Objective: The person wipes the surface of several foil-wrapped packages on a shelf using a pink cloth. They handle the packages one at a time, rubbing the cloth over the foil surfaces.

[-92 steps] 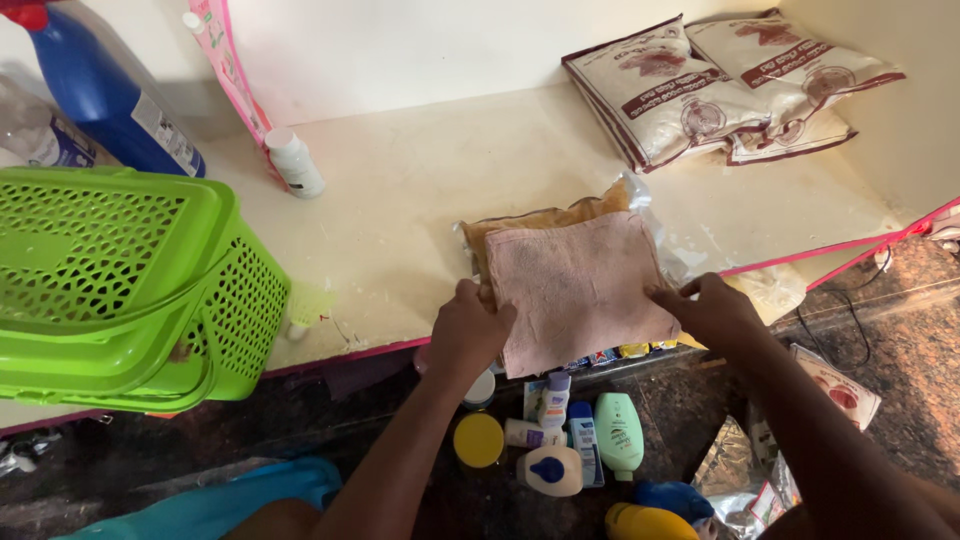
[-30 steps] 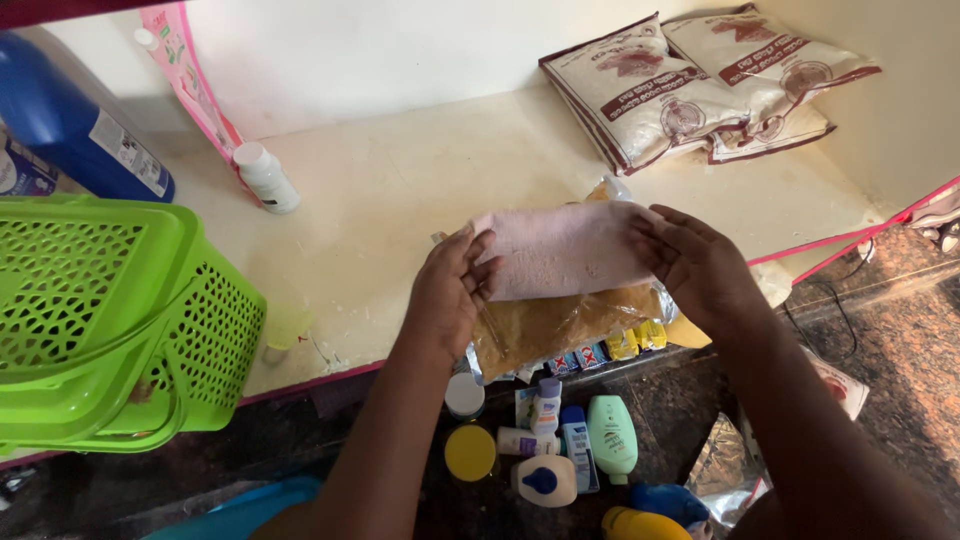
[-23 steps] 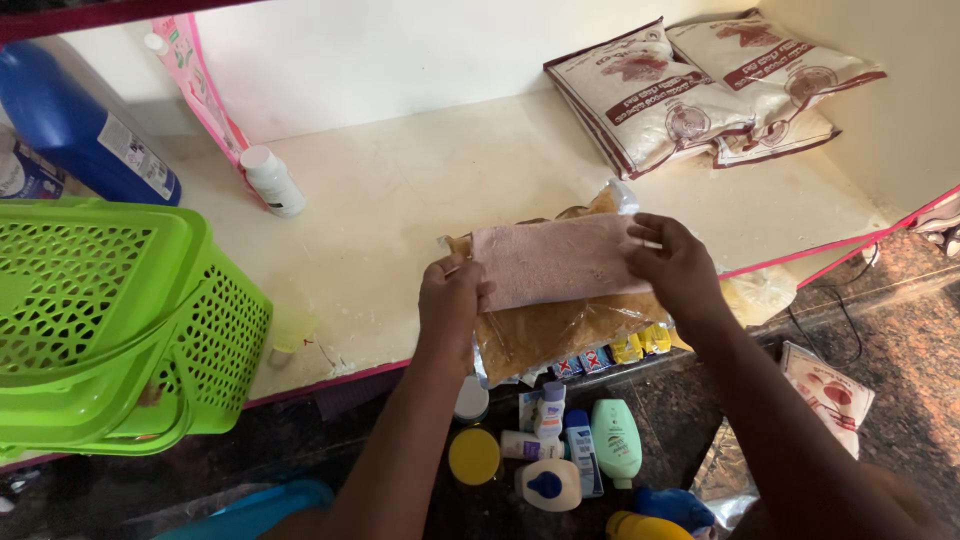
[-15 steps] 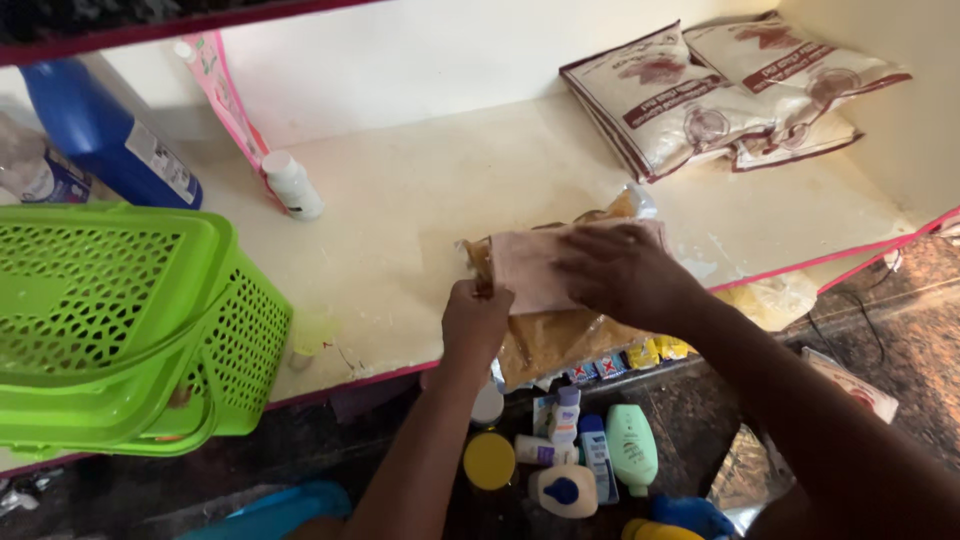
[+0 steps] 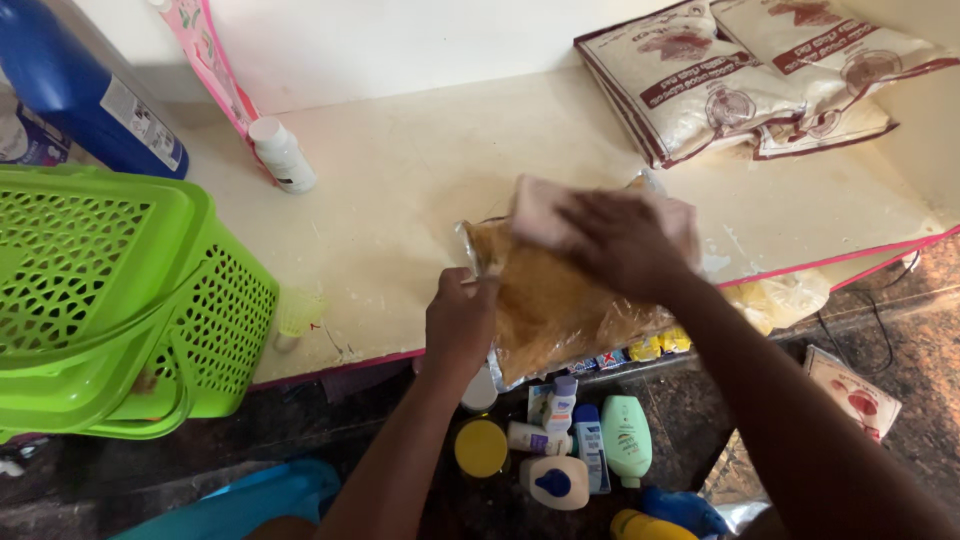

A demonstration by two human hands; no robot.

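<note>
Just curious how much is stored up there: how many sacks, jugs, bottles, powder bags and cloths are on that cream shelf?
Printed white sacks: 3
Blue jug: 1
Small white bottle: 1
Clear bag of brown powder: 1
Pink cloth: 1
Total: 7

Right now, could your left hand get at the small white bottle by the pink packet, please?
Probably yes: the left hand grips the clear bag, but bare shelf lies between it and the white bottle.

Green basket [image 5: 110,300], blue jug [image 5: 85,85]
</note>
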